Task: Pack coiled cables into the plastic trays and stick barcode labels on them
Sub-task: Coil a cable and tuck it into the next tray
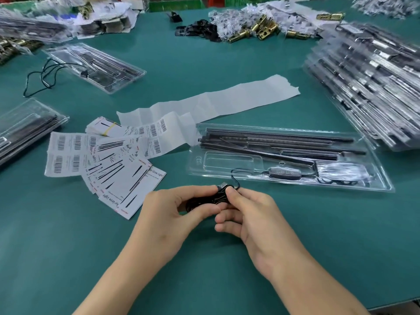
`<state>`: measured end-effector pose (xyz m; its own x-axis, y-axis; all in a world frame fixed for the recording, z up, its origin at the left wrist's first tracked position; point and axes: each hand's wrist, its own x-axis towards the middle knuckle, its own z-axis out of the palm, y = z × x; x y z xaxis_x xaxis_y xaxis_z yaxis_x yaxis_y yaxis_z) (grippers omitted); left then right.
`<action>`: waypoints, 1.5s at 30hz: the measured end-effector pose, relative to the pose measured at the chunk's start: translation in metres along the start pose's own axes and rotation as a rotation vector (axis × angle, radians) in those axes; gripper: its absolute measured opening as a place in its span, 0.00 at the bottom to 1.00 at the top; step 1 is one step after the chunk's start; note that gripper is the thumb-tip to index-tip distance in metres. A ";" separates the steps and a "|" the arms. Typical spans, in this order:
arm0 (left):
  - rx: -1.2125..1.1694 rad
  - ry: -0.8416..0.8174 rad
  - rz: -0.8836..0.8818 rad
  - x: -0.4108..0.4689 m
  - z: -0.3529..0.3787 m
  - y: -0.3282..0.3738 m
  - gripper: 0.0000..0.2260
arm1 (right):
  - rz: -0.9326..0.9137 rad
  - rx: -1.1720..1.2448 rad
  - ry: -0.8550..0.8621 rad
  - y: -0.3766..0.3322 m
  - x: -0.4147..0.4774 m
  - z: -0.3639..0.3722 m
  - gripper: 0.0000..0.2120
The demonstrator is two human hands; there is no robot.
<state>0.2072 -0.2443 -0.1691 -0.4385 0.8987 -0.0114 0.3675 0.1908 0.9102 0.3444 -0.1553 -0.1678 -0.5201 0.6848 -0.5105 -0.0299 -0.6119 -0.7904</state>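
The green table (204,64) carried everything, and the open plastic tray (227,165) lay on it right of centre, its long side across the view. Behind and to the right of that tray, a tall stack of filled trays (375,87) leaned in a slanted pile, its nearest edge just beside the tray's far right corner. A long strip of white backing paper (227,101) ran from the tray's far left corner away to the upper right. Left of the tray, printed product cards (127,178) were fanned out, and further left lay a sheet of barcode labels (66,153).

Black light bars (272,142) filled the tray's far half. In its near half sat an inline controller (285,173).

Just in front of the tray's near left edge, the left hand (172,214) and right hand (250,214) met above the table. Both were curled round the coiled cable (204,202), a small black bundle pinched between thumbs and fingers. Its lead ran back into the tray toward the controller. A USB plug (222,185) stuck out of the top of the coil, nearest the tray.
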 end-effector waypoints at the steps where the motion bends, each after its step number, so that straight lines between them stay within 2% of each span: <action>1: 0.044 -0.021 0.033 0.001 -0.002 0.001 0.13 | 0.002 -0.017 -0.006 0.000 0.000 -0.001 0.11; 5: 0.224 -0.062 0.221 0.009 -0.003 0.003 0.12 | -0.095 -0.154 0.027 0.003 0.000 -0.001 0.13; 8: 0.300 -0.135 0.315 0.016 -0.005 0.001 0.13 | -0.153 -0.170 0.102 0.003 0.003 -0.002 0.11; 10: 0.348 -0.218 0.367 0.022 -0.009 -0.001 0.10 | -0.139 -0.167 0.119 0.002 0.005 -0.004 0.11; 12: 0.375 -0.193 0.432 0.032 -0.017 -0.001 0.06 | -0.096 -0.144 0.113 -0.001 0.007 -0.008 0.11; 15: 0.611 -0.062 0.522 0.063 -0.031 -0.002 0.14 | -0.042 -0.067 0.115 -0.006 0.010 -0.012 0.12; 17: 0.750 -0.147 0.457 0.080 -0.036 0.000 0.21 | -0.020 -0.017 0.110 -0.009 0.011 -0.012 0.11; 19: 0.758 -0.218 0.414 0.088 -0.036 -0.001 0.19 | 0.001 0.027 0.106 -0.011 0.012 -0.012 0.11; 22: 0.688 -0.186 0.445 0.090 -0.034 -0.006 0.13 | 0.008 0.075 0.111 -0.013 0.014 -0.014 0.10; 27: 0.747 -0.108 0.483 0.086 -0.028 -0.005 0.21 | -0.016 0.112 0.123 -0.014 0.012 -0.018 0.09; 34: 0.668 0.000 0.540 0.085 -0.022 0.004 0.15 | -0.164 0.001 0.283 -0.012 0.013 -0.012 0.11; 45: 0.629 0.011 0.488 0.081 -0.016 0.003 0.13 | -0.178 -0.069 0.423 -0.008 0.026 0.002 0.10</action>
<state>0.1599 -0.1769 -0.1611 -0.1156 0.9348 0.3357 0.9127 -0.0333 0.4072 0.3295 -0.1329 -0.1740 -0.1178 0.8867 -0.4470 -0.0231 -0.4525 -0.8915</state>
